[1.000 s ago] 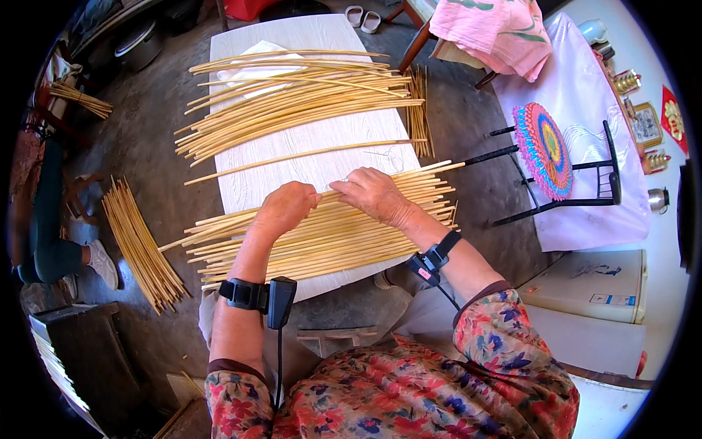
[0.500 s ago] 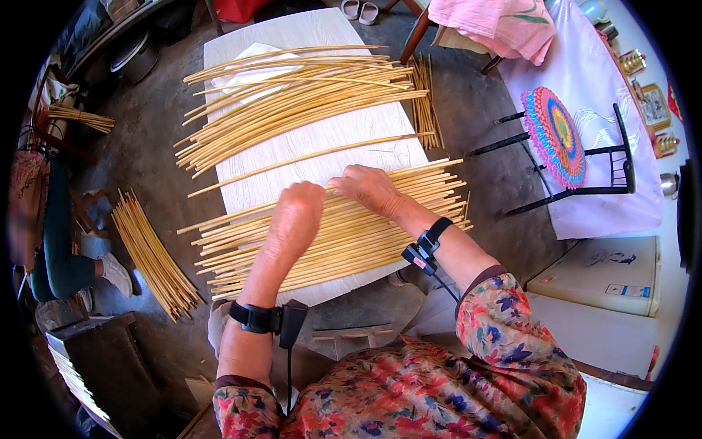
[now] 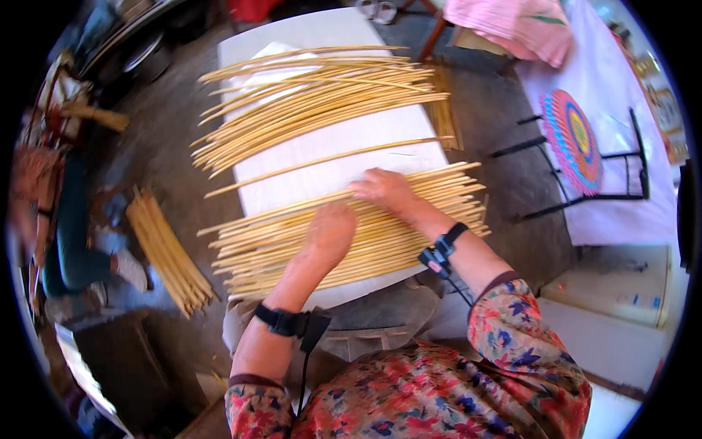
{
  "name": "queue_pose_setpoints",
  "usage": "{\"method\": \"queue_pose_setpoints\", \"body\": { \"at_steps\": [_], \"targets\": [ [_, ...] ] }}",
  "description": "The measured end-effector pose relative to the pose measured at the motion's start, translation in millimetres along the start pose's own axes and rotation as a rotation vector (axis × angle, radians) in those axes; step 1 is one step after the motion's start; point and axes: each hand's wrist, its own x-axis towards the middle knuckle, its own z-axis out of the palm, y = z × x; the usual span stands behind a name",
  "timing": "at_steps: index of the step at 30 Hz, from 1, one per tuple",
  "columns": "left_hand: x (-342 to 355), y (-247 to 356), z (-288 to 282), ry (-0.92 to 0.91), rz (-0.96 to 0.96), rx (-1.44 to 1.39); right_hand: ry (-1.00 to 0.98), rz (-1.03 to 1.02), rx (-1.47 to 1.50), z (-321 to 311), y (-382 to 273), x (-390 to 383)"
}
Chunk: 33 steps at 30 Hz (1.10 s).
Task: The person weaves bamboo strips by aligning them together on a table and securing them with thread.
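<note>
A row of thin yellow sticks (image 3: pixel 409 230) lies side by side across the near half of the pale wood-grain table (image 3: pixel 333 167). Over the middle of this row my left hand (image 3: pixel 333 228) is closed in a fist, knuckles up; what its fingers pinch is hidden. Just to its right, my right hand (image 3: pixel 384 190) bends its fingers round the farthest stick of the row. The two hands are close but apart. Beyond them a single stick (image 3: pixel 322 162) lies by itself. A loose pile of similar sticks (image 3: pixel 314 113) covers the far half, partly over a white cloth (image 3: pixel 274 55).
A stick bundle (image 3: pixel 168 252) lies on the floor at left, another (image 3: pixel 444 110) beyond the table's right edge. A black-framed chair with a round colourful cover (image 3: pixel 574 143) stands at right. At the left edge a person's leg (image 3: pixel 73 227) shows.
The whole view has shifted slightly. My left hand has come down toward me and a little right, nearer the sticks. My right hand keeps its place at the row's far edge.
</note>
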Motion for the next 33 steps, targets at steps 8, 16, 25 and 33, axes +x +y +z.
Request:
{"method": "queue_pose_setpoints", "body": {
  "at_steps": [8, 16, 25, 33],
  "targets": [
    [-0.6, 8.5, -9.5, 0.023, -0.049, -0.145, 0.007, -0.031, 0.021, -3.8, 4.1, 0.7],
    [-7.1, 5.2, -14.0, 0.025, -0.056, -0.141, -0.027, -0.002, 0.033, 0.5, -0.5, 4.5],
    [-2.3, -15.4, -11.5, 0.061, -0.045, -0.004, -0.046, 0.005, -0.005, -5.4, 0.0, 4.5],
    [-8.9, -38.9, -25.2, -0.004, -0.185, 0.072, -0.059, 0.014, 0.003, -10.1, -3.4, 5.1]
  ]
}}
